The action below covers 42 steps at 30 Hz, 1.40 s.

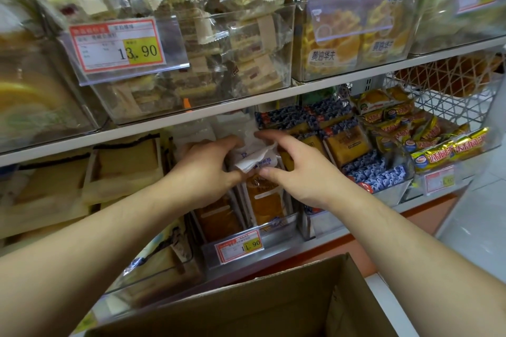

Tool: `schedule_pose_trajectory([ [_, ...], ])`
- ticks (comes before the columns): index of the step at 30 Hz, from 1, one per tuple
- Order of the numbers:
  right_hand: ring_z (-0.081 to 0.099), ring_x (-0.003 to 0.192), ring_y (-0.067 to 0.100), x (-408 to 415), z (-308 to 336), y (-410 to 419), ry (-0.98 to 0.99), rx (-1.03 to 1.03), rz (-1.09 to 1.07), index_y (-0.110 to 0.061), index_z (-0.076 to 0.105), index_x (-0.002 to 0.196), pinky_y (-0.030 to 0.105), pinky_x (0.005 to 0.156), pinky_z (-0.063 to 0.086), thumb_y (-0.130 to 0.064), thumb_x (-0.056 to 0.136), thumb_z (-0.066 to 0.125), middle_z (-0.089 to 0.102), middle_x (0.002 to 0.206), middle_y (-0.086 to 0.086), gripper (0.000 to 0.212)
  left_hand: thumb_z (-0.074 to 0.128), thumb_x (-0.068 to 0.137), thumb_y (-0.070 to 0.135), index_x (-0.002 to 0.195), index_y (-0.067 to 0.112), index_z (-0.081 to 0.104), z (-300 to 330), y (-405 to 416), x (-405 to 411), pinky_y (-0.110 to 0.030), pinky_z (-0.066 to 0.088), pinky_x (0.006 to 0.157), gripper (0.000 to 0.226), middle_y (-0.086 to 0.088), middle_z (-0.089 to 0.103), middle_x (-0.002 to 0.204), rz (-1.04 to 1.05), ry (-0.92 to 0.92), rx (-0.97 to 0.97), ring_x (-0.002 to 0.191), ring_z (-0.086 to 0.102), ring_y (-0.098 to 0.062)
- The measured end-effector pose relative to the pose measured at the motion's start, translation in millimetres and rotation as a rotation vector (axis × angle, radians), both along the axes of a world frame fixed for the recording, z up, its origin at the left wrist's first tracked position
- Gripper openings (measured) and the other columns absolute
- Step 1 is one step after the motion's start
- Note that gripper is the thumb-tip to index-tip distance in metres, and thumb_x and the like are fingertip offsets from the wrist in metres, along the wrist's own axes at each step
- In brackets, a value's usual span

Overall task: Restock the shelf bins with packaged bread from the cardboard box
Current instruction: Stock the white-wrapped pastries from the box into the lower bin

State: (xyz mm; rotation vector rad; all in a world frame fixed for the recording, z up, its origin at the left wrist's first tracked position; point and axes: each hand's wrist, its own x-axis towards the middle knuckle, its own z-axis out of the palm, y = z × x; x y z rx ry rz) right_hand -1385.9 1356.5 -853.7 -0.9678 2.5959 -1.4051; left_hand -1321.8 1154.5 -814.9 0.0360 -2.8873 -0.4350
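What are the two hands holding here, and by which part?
Both hands grip one bread packet by its crimped top end: the left hand from the left, the right hand from the right, above the clear bin.

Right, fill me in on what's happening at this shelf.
A person is restocking packaged bread. Both hands are in the clear bin on the lower shelf, the one with the 11.90 price tag. The left hand and right hand grip a white-wrapped bread pack at the top of the row and fit it in among the packs already standing there. The cardboard box sits open just below, in front of the shelf.
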Motion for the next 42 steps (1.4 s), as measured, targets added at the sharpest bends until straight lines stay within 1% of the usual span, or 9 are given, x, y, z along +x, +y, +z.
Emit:
schedule_pose_trajectory([
  [6,0.057,0.123,0.003,1,-8,-7,0.024,0.011,-0.077,-0.046,0.055,0.141,0.018,0.098,0.043,-0.031,0.094,0.077,0.064,0.136,-0.019,0.054,0.074,0.087,0.058,0.139,0.035,0.054,-11,-4,-1,-0.037,0.051,0.104,0.06,0.006,0.067,0.131,0.015,0.036,0.041,0.121,0.062,-0.017],
  [11,0.052,0.113,-0.002,2,-10,-6,-0.005,0.039,-0.083,-0.043,0.058,0.141,0.003,0.083,0.037,-0.029,0.092,0.08,0.062,0.129,-0.021,0.055,0.072,0.087,0.06,0.143,0.033,0.054,-11,-3,-1,-0.035,0.05,0.105,0.066,0.003,0.064,0.138,0.007,-0.016,0.028,0.124,0.06,-0.019],
  [16,0.06,0.118,0.002,-2,-6,-4,-0.037,-0.014,-0.092,-0.035,0.064,0.137,0.024,0.099,0.048,-0.034,0.091,0.082,0.065,0.123,-0.023,0.05,0.068,0.085,0.069,0.141,0.04,0.055,-6,-4,0,-0.035,0.052,0.102,0.064,0.012,0.061,0.141,0.031,0.024,0.218,0.123,0.06,-0.014],
  [20,0.063,0.121,0.001,-5,-12,-5,-0.077,-0.12,-0.069,-0.034,0.068,0.136,0.036,0.111,0.051,-0.035,0.094,0.078,0.072,0.124,-0.022,0.044,0.068,0.091,0.059,0.137,0.037,0.061,-6,-3,1,-0.032,0.05,0.1,0.051,0.012,0.063,0.136,0.034,0.075,0.288,0.119,0.06,-0.012],
  [24,0.064,0.116,-0.001,-5,-18,-8,-0.046,-0.124,-0.106,-0.04,0.071,0.122,0.023,0.101,0.051,-0.034,0.091,0.081,0.072,0.116,-0.026,0.033,0.072,0.091,0.052,0.133,0.035,0.065,-10,-1,0,-0.027,0.048,0.09,0.045,0.014,0.066,0.122,0.061,0.083,0.29,0.109,0.061,-0.008],
  [27,0.061,0.12,0.001,-6,-20,-8,-0.041,-0.098,-0.124,-0.042,0.07,0.126,0.009,0.09,0.043,-0.035,0.09,0.082,0.07,0.125,-0.023,0.039,0.075,0.092,0.044,0.13,0.035,0.066,-12,2,0,-0.025,0.047,0.089,0.041,0.014,0.067,0.123,0.066,0.079,0.26,0.109,0.061,-0.008],
  [36,0.061,0.125,0.008,0,-20,-7,-0.039,-0.017,-0.145,-0.039,0.066,0.137,0.03,0.107,0.05,-0.041,0.088,0.083,0.069,0.132,-0.019,0.052,0.072,0.094,0.041,0.132,0.034,0.064,-11,7,3,-0.024,0.047,0.088,0.039,0.009,0.069,0.126,0.056,0.006,0.129,0.107,0.06,-0.008],
  [40,0.059,0.119,0.002,3,-17,-5,-0.052,-0.023,-0.129,-0.039,0.066,0.136,0.025,0.101,0.047,-0.038,0.092,0.08,0.065,0.123,-0.029,0.047,0.069,0.096,0.045,0.138,0.035,0.06,-9,8,5,-0.023,0.044,0.087,0.044,0.009,0.067,0.13,0.056,0.007,0.121,0.105,0.057,-0.005],
  [42,0.059,0.12,0.0,2,-16,-3,-0.079,-0.067,-0.111,-0.04,0.065,0.137,0.027,0.105,0.048,-0.037,0.094,0.078,0.065,0.121,-0.03,0.044,0.07,0.095,0.047,0.139,0.035,0.059,-8,8,4,-0.024,0.045,0.09,0.047,0.009,0.066,0.133,0.067,0.042,0.164,0.111,0.06,-0.007],
])
